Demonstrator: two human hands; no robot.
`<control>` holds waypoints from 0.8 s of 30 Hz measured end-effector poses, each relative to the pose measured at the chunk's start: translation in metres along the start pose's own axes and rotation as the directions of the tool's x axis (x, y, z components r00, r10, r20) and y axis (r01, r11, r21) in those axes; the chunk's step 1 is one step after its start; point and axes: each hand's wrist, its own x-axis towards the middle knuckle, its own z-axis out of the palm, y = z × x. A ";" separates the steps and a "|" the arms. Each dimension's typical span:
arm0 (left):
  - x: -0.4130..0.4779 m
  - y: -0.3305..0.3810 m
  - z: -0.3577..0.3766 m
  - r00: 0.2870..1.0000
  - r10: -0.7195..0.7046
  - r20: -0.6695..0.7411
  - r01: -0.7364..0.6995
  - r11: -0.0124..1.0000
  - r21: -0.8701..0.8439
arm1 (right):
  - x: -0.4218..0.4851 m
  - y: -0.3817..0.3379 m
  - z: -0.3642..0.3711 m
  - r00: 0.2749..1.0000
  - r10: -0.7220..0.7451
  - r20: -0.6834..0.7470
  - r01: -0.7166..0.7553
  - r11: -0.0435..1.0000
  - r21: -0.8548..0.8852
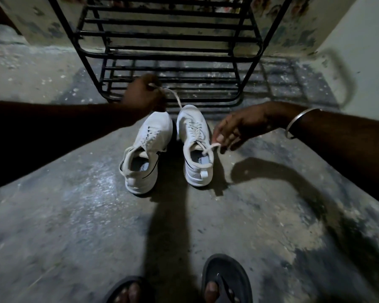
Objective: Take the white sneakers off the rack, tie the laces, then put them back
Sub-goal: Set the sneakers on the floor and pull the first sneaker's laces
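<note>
White sneakers (162, 147) on concrete floor (74, 215), frame centre, below black metal rack (169, 51). Left hand (143, 92) pinches one lace end (173, 96) of right-side shoe; right hand (239, 127) pinches the other end (212, 147).

The sneakers (165, 149) were white with thin black side stripes — their laces (175, 98) white too — before a black rack (169, 51) on mottled grey floor (74, 226).

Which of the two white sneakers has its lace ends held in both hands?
The right sneaker: the left hand pulls one lace end beyond its toe, the right hand pinches the other beside its collar. The left sneaker is untouched.
</note>
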 end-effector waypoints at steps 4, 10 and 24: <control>-0.015 0.005 0.035 0.964 0.042 0.262 -0.084 0.985 0.153 | 0.009 -0.011 0.007 0.988 -0.076 -0.131 0.072 0.997 -0.030; -0.039 -0.018 0.063 0.915 0.016 0.403 -0.243 0.820 0.518 | 0.047 0.017 0.040 0.755 -0.275 -0.595 0.123 0.951 -0.284; -0.040 -0.010 0.074 0.941 -0.064 0.332 0.007 0.985 0.171 | 0.053 0.020 0.037 0.689 -0.096 -0.719 0.436 0.847 0.305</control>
